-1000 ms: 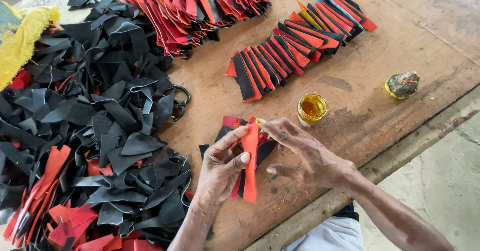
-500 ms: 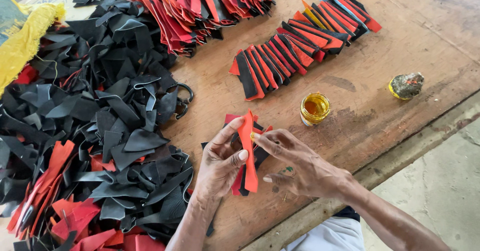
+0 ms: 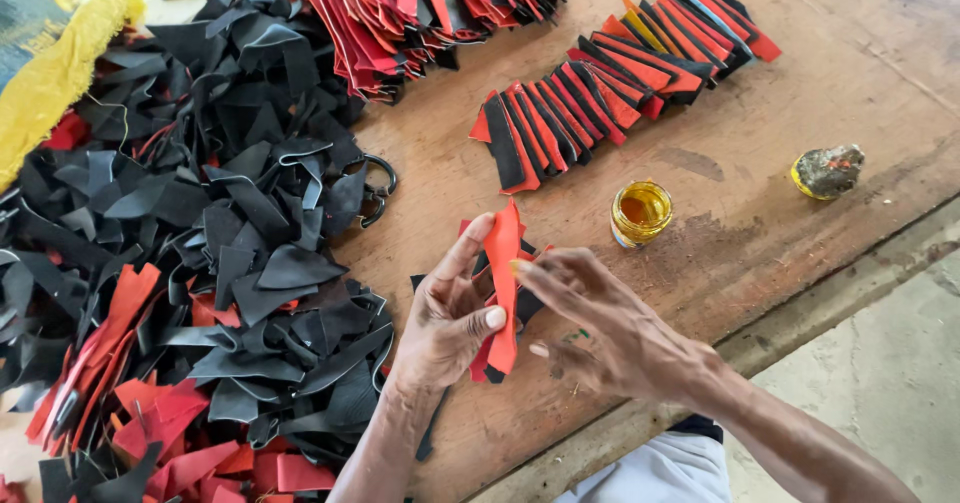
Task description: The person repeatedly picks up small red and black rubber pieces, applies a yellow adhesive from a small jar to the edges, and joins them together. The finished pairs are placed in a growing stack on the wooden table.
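At the far left of the desk [image 3: 800, 83] lies a yellow cloth [image 3: 60, 83], and beside it a large loose heap [image 3: 220, 263] of black and red cut pieces.

Near the front edge, the left hand [image 3: 445, 318] is closed on a strip [image 3: 503, 293]. The strip is long, narrow and orange-red, with a pointed upper end, and it stands nearly upright above a small stack [image 3: 480, 358] of red and black pieces on the desk. The left thumb presses across the strip's lower half; the fingers lie behind it.

The right hand [image 3: 610, 328] grasps nothing. It is partly open, fingers spread and slightly curled, with the index fingertip touching the strip's right edge near the top.

Right of the hands stands a small open jar [image 3: 640, 213] of amber liquid. Behind it lies an overlapped row [image 3: 620, 73] of red and black pieces. Furthest right is a smeared lid [image 3: 827, 171].
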